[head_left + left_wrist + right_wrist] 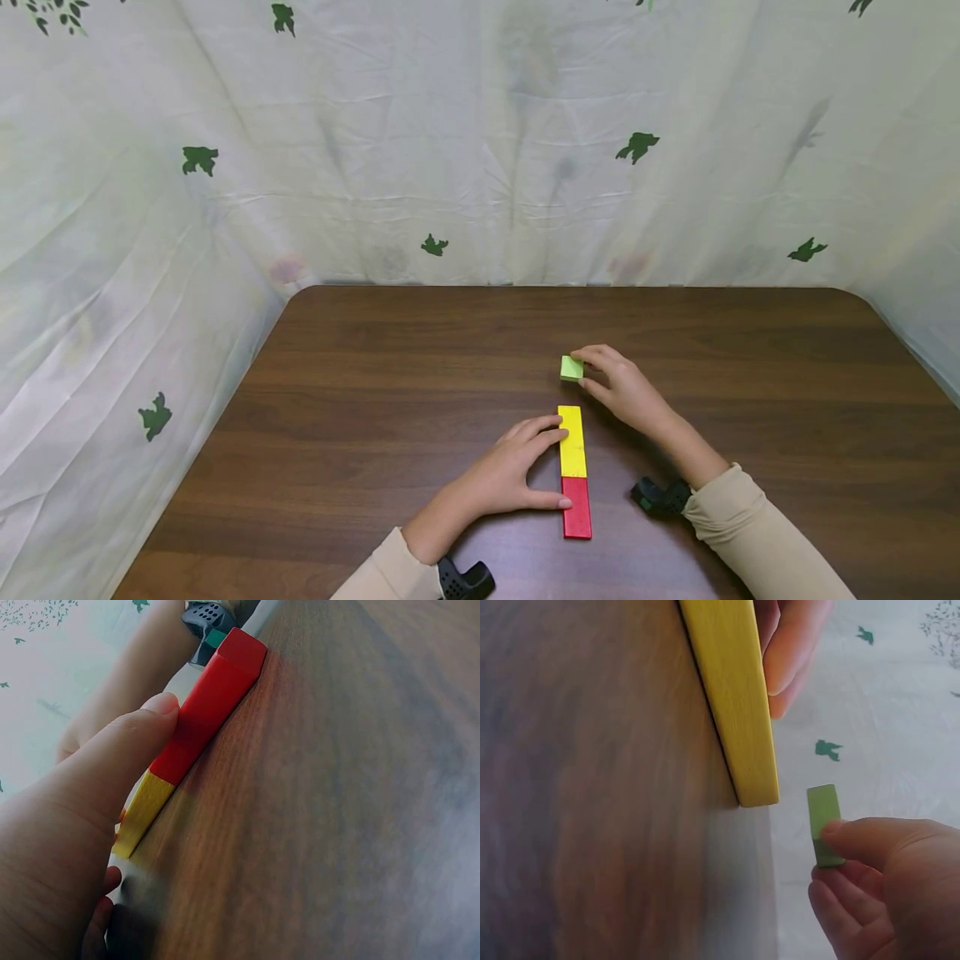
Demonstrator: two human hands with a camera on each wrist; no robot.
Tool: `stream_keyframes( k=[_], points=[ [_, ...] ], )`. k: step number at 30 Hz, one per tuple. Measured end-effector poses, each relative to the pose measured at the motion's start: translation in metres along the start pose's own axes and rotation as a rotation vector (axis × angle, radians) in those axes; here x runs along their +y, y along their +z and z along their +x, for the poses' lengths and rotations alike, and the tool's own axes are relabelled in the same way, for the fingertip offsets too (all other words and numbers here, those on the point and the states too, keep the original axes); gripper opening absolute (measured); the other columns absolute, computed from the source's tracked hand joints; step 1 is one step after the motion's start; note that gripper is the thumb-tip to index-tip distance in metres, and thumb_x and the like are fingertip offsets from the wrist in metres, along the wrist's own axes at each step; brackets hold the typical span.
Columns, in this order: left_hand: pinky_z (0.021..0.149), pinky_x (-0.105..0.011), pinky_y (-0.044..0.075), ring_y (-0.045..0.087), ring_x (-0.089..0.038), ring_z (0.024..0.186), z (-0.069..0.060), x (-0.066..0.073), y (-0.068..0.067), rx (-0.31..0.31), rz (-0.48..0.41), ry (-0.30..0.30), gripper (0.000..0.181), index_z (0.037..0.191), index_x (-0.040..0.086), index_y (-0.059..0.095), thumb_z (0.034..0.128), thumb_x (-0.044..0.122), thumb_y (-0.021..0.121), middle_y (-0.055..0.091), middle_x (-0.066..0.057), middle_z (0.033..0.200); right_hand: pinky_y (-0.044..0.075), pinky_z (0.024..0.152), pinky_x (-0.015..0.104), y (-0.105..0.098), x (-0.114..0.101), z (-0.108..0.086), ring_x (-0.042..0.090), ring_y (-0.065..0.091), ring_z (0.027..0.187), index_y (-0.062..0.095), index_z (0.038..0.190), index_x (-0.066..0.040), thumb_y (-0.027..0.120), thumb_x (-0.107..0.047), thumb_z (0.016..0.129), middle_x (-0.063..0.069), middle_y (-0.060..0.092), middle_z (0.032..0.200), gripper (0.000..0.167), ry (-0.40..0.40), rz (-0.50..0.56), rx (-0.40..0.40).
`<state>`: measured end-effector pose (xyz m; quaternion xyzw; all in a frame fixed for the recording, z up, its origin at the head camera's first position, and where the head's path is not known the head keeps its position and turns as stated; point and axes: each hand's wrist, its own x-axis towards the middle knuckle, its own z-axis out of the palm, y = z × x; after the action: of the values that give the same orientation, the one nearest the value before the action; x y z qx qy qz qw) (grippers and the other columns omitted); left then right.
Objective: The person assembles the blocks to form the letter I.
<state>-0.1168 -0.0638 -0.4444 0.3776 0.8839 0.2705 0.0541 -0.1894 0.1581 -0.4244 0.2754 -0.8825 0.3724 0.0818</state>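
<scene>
A yellow block [572, 442] and a red block [577, 510] lie end to end on the table, the yellow one farther away. My left hand [501, 471] rests along their left side. Its fingertips touch the yellow block and its thumb touches the red one, as the left wrist view also shows for the thumb [161, 705]. Beyond the far end of the yellow block, my right hand [626, 392] pinches a small light green block [572, 367] between thumb and fingers. In the right wrist view the green block [825, 817] appears raised off the tabletop, apart from the yellow block [739, 712].
The brown wooden table [390, 350] has rounded far corners. A pale curtain [480, 150] with green leaf shapes hangs behind it and along its sides. Black wrist devices [467, 579] sit on both wrists, close above the table.
</scene>
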Motion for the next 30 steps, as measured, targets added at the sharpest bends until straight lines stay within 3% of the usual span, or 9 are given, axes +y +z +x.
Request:
stream_keyframes(
  k=[11, 30],
  points=[
    [0.099, -0.039, 0.030, 0.025, -0.015, 0.127, 0.001, 0.000, 0.000, -0.006, 0.008, 0.003, 0.081, 0.137, 0.018, 0.037, 0.0731, 0.064, 0.057, 0.026, 0.005, 0.143, 0.044, 0.087, 0.038, 0.006, 0.005, -0.003, 0.023, 0.052, 0.103, 0.057, 0.116, -0.002, 0.066, -0.003, 0.080, 0.010, 0.054, 0.114, 0.037, 0.029, 0.006, -0.064],
    [0.100, -0.038, 0.028, 0.026, -0.016, 0.127, 0.000, 0.001, -0.002, 0.020, 0.026, 0.031, 0.080, 0.136, 0.014, 0.039, 0.0734, 0.059, 0.061, 0.028, 0.002, 0.142, 0.041, 0.088, 0.043, 0.011, 0.010, -0.004, 0.027, 0.052, 0.104, 0.060, 0.112, -0.001, 0.067, -0.003, 0.079, 0.011, 0.057, 0.112, 0.034, -0.023, 0.001, -0.084]
  ],
)
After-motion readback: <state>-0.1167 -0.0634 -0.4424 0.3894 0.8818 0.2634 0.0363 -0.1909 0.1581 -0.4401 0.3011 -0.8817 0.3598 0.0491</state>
